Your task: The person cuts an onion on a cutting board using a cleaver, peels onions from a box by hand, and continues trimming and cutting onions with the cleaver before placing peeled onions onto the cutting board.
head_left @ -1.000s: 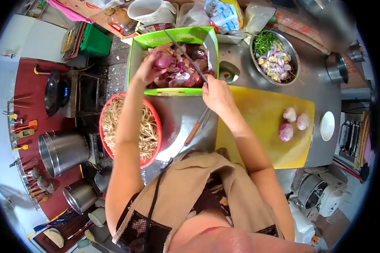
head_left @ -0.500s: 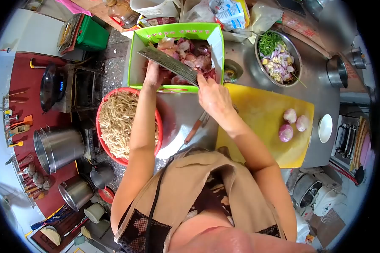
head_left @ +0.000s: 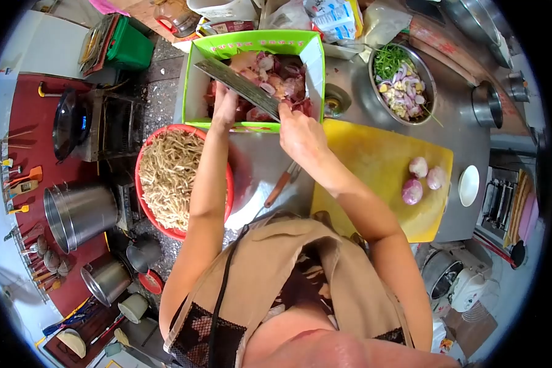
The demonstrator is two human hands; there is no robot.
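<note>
My right hand [head_left: 300,132] is closed round the handle end of a broad-bladed cleaver [head_left: 239,88]. The blade slants up to the left across a green-rimmed box [head_left: 193,104]. Inside the box lie reddish onion skins [head_left: 291,83] and trimmings. My left hand [head_left: 226,105] is at the near edge of the box, up against the underside of the blade; the cleaver hides its fingertips. Several centimetres below the box, a brown-handled knife [head_left: 279,187] rests on the steel counter [head_left: 257,165]. Peeled purple onions [head_left: 412,191] sit on a yellow cutting board [head_left: 368,159] to the right.
Left of the counter stands a red basin [head_left: 229,199] full of thin pale strips [head_left: 168,178]. A steel bowl [head_left: 434,92] holds chopped onion and greens. A white bowl [head_left: 469,186] is at the counter's right edge. Pots [head_left: 83,208] line the left side.
The view has shifted slightly left. My left hand has moved a little right along the blade. The cleaver stays over the box in my right hand.
</note>
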